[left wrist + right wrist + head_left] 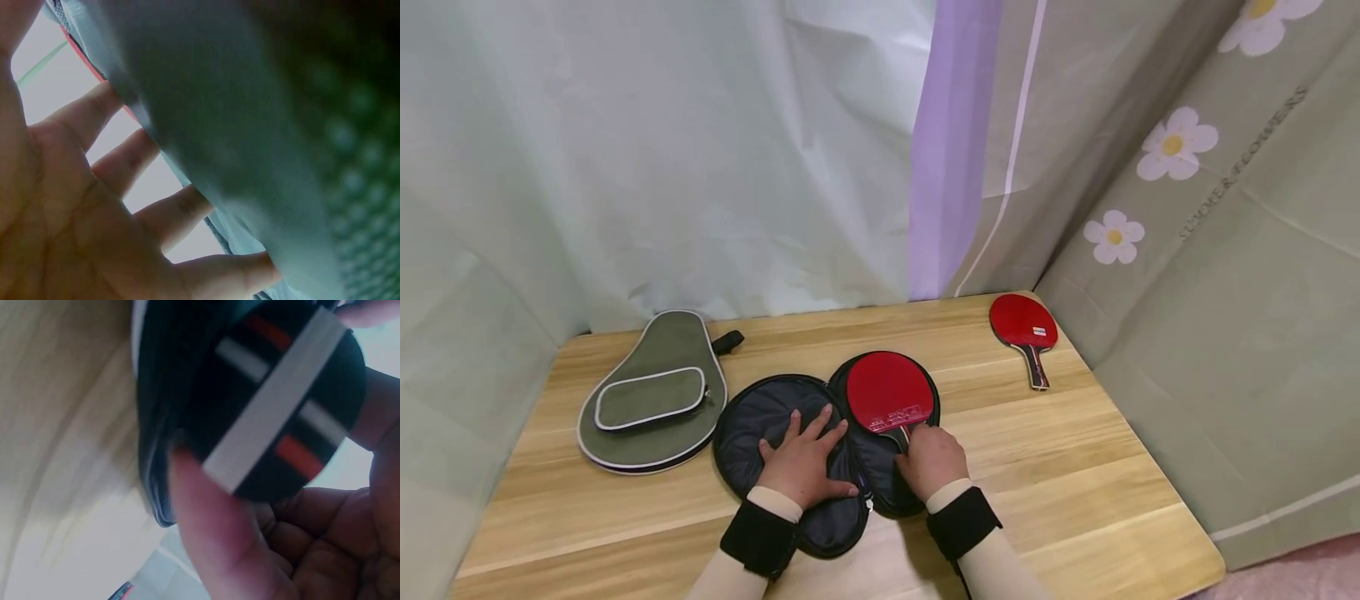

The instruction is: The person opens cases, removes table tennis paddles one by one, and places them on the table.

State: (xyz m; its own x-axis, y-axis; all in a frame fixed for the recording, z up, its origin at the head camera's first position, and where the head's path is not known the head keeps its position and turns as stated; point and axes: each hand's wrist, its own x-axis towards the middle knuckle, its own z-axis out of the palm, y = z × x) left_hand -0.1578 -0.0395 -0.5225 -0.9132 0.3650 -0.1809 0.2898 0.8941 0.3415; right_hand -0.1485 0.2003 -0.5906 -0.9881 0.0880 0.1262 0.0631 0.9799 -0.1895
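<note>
The relation that matters is between the right hand (pixel 934 458) and the red-faced table tennis paddle with a dark, striped handle (pixel 906 435): the paddle lies directly far of that hand, over the right half of an unzipped, dark navy fabric paddle case (pixel 752 458) spread on the light wood-grain surface (pixel 1075 475). Its long axis runs near to far with a slight slant, the round blade at the far end and a little left, the handle coming near and right into the right hand. That hand is closed around the handle, and the right wrist view shows the butt end, black with white and red bars, among its fingers. The left hand (pixel 802 467) is the farther from the handle; its fingers are splayed over the case's left half, and it grips nothing. The case's two halves meet along a seam between the hands, the narrow ends pointing near. Whether the paddle's underside fully touches the lining, I cannot tell.
</note>
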